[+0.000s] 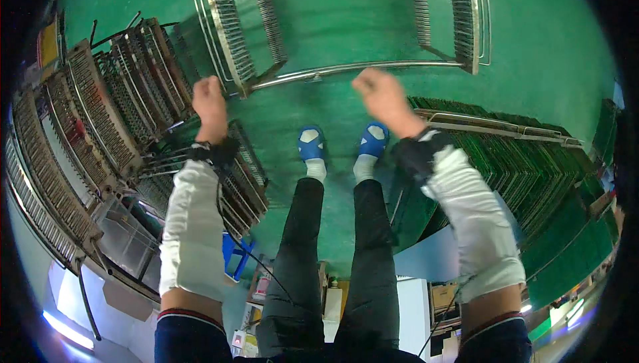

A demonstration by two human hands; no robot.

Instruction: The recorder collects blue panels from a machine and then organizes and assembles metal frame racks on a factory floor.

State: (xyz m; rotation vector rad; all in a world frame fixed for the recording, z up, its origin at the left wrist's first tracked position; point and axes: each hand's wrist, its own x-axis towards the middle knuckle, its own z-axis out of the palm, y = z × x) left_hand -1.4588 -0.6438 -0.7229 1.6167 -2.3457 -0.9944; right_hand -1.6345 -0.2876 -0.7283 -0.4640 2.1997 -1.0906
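A metal slotted rack point(353, 67) stands on the green floor ahead, with comb-like side rows and a bright rod across its near end. Close to its near left corner is my left hand point(210, 108), fingers curled in and nothing visible in them. My right hand point(386, 101), blurred by motion, hovers just on the near side of the rod. Its fingers are drawn together too, and no object shows in them. Neither hand plainly touches the rack. White sleeves cover both forearms, with dark bands at the wrists.
Several similar slotted racks point(100, 113) crowd the left side, with a smaller one point(243, 183) beside my left forearm. On the right stands a rack point(506, 128) filled with upright green boards point(512, 170). A blue stool-like object point(234, 255) is at lower left. My blue slippers point(310, 143) rest on the floor.
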